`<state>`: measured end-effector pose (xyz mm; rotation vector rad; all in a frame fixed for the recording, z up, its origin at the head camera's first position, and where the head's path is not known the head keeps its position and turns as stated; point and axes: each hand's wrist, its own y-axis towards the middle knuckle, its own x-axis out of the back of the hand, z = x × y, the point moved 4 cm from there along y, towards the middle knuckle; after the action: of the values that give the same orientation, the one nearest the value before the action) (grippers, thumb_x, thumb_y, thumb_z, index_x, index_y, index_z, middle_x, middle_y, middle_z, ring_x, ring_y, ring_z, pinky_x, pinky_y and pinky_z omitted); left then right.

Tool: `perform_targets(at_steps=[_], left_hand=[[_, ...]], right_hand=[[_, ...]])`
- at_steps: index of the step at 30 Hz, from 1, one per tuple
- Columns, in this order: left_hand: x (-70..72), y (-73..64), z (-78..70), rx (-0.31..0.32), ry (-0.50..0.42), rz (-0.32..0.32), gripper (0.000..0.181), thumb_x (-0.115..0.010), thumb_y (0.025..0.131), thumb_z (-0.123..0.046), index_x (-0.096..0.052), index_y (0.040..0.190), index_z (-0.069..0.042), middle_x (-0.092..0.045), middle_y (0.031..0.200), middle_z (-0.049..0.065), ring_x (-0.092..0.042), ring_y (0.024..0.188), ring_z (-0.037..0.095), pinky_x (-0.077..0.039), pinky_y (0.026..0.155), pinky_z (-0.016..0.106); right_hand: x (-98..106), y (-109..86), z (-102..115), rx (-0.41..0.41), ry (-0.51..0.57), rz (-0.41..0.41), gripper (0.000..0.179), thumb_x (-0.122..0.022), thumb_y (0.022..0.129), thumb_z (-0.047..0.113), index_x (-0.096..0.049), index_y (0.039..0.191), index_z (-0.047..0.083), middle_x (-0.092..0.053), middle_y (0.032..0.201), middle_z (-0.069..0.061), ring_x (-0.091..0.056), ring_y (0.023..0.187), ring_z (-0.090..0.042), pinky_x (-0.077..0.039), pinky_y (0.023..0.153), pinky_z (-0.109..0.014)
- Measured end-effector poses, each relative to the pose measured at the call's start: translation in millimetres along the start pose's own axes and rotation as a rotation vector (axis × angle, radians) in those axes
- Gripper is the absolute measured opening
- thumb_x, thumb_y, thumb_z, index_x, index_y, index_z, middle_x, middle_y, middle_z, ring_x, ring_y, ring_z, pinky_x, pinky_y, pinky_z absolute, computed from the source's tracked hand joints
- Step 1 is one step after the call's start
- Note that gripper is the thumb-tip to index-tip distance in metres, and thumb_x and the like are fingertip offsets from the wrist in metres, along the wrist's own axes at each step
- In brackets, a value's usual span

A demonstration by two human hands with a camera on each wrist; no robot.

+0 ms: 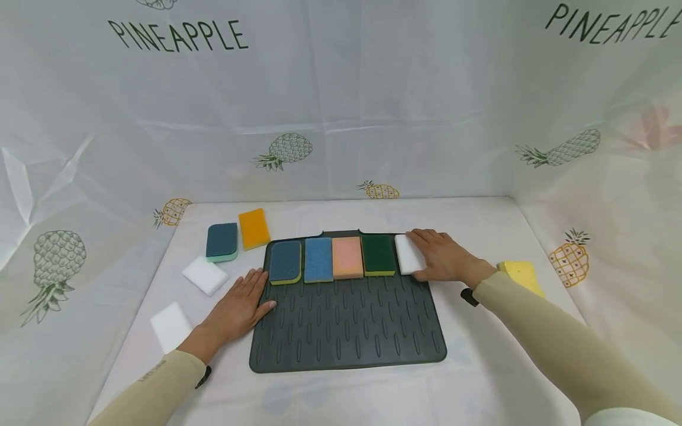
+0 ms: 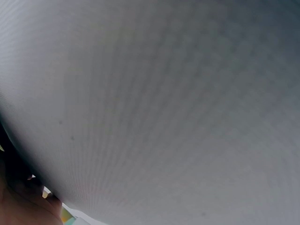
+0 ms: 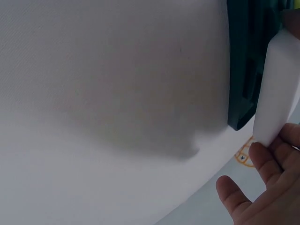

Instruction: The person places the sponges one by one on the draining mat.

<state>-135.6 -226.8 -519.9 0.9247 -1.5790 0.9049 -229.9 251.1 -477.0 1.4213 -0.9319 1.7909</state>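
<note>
My right hand (image 1: pixel 444 257) grips a white sponge (image 1: pixel 409 254) by its ends at the top right of a dark grey ridged mat (image 1: pixel 346 331). In the right wrist view, the white sponge (image 3: pixel 281 89) is tilted over the mat's edge, fingertips at its lower end. To its left on the mat stand a dark green sponge (image 1: pixel 378 254), a peach sponge (image 1: pixel 347 258), a blue sponge (image 1: pixel 318 259) and a navy sponge (image 1: pixel 285 260), side by side. My left hand (image 1: pixel 237 310) rests flat at the mat's left edge, its thumb over the border.
Left of the mat lie a navy sponge with a green base (image 1: pixel 221 241), an orange sponge (image 1: pixel 254 228) and two white sponges, one farther (image 1: pixel 205 276) and one nearer (image 1: pixel 170 325). A yellow sponge (image 1: pixel 521 276) is partly hidden by my right forearm. Pineapple-print sheeting (image 1: pixel 405 89) encloses the table.
</note>
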Motion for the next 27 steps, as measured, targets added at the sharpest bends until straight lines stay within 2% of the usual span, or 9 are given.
perform_targets(at_steps=[6, 19, 27], left_hand=[[-1.4, 1.3, 1.1, -0.005, 0.022, 0.002, 0.082, -0.054, 0.109, -0.049, -0.028, 0.163, 0.007, -0.028, 0.171, 0.026, -0.027, 0.159, 0.045, -0.025, 0.128, 0.061], [0.4, 1.1, 0.2, -0.008, 0.009, 0.000, 0.081, -0.054, 0.109, -0.048, -0.028, 0.163, 0.007, -0.028, 0.170, 0.027, -0.027, 0.158, 0.045, -0.025, 0.128, 0.061], [-0.5, 0.8, -0.2, -0.004, 0.009, -0.006, 0.081, -0.055, 0.109, -0.048, -0.029, 0.163, 0.007, -0.029, 0.170, 0.026, -0.028, 0.158, 0.045, -0.026, 0.128, 0.061]], right_hand=[[-3, 3.1, 4, -0.003, 0.008, 0.024, 0.098, -0.074, 0.088, 0.047, -0.031, 0.163, 0.000, -0.039, 0.164, -0.022, -0.038, 0.151, -0.043, -0.035, 0.120, -0.065], [-8, 10.5, 5, -0.011, -0.010, 0.047, 0.098, -0.071, 0.089, 0.049, -0.031, 0.163, 0.000, -0.039, 0.165, -0.022, -0.038, 0.151, -0.043, -0.036, 0.119, -0.065], [-10, 9.2, 4, -0.028, -0.001, 0.070, 0.100, -0.071, 0.090, 0.049, -0.027, 0.165, 0.000, -0.035, 0.167, -0.022, -0.035, 0.153, -0.044, -0.035, 0.119, -0.067]])
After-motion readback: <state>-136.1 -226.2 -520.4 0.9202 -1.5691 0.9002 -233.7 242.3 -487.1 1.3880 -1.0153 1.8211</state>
